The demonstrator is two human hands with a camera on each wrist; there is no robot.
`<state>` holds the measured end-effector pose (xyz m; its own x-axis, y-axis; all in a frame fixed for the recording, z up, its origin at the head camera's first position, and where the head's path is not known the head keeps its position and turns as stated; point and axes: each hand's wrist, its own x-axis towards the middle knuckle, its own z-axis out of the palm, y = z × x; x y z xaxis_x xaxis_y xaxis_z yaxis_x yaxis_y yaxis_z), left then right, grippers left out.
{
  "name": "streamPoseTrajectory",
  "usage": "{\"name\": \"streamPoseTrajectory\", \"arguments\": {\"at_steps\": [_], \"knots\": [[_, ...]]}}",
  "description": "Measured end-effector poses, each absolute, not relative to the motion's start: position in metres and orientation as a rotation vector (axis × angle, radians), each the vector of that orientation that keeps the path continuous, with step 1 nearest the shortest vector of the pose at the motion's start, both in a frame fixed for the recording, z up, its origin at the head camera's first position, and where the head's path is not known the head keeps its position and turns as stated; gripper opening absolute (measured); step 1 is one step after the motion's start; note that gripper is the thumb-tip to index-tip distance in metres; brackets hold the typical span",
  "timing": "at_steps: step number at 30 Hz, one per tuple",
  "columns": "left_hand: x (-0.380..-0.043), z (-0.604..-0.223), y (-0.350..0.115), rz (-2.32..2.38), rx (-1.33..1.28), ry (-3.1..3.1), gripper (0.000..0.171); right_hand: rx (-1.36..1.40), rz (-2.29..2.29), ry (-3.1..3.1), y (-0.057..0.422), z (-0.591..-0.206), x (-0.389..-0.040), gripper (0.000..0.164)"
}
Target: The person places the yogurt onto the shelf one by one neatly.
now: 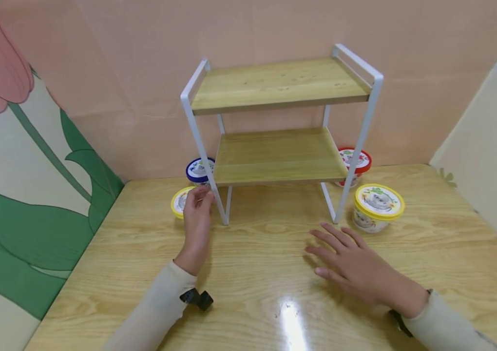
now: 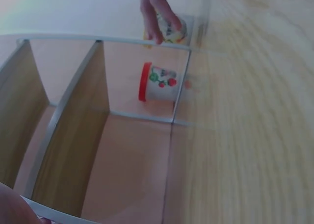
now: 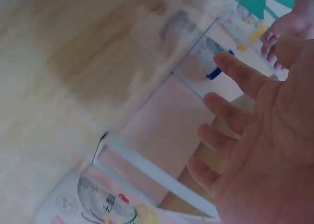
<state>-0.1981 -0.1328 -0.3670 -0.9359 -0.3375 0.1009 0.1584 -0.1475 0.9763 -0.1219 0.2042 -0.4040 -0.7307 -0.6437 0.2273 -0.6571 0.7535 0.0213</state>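
A two-tier shelf (image 1: 281, 83) with wooden boards and a white metal frame stands on the table. My left hand (image 1: 197, 219) is beside its left front leg, fingers loosely bent with the fingertips right at the leg. Behind that hand is a yellow-lidded tub (image 1: 179, 201), partly hidden. My right hand (image 1: 355, 265) hovers over the table in front of the shelf's right leg, fingers spread and holding nothing; the right wrist view shows its bare palm (image 3: 274, 150). Nearest to it is another yellow-lidded tub (image 1: 379, 202), printed with a grey picture.
A blue-lidded tub (image 1: 200, 170) sits behind the left leg, and a red-lidded tub (image 1: 355, 160) behind the right one. The wooden table (image 1: 253, 273) meets a pink backdrop (image 1: 143, 97) at the back. Printed flower panels (image 1: 25, 219) border it left and right.
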Motion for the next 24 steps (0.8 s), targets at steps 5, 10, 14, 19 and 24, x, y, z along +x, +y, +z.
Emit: {"name": "streamPoseTrajectory", "arguments": {"at_steps": [5, 10, 14, 19, 24], "knots": [[-0.204, -0.359, -0.128, -2.134, 0.155, -1.727, 0.018, 0.982, 0.15, -2.735, 0.213, -0.391, -0.126, 0.046], [-0.206, -0.354, -0.129, -2.082, 0.186, -1.771, 0.02, 0.898, 0.258, -2.722, 0.221, -0.374, -0.132, 0.046], [-0.204, -0.355, -0.133, -2.064, 0.173, -1.814, 0.024, 0.852, 0.3, -2.663, 0.231, -0.363, -0.139, 0.048], [-0.205, -0.356, -0.135, -2.038, 0.158, -1.803, 0.026, 0.777, 0.38, -2.633, 0.251, -0.355, -0.153, 0.053], [-0.207, -0.357, -0.133, -2.097, 0.124, -1.761, 0.026, 0.652, 0.442, -2.656, 0.277, -0.351, -0.164, 0.057]]}}
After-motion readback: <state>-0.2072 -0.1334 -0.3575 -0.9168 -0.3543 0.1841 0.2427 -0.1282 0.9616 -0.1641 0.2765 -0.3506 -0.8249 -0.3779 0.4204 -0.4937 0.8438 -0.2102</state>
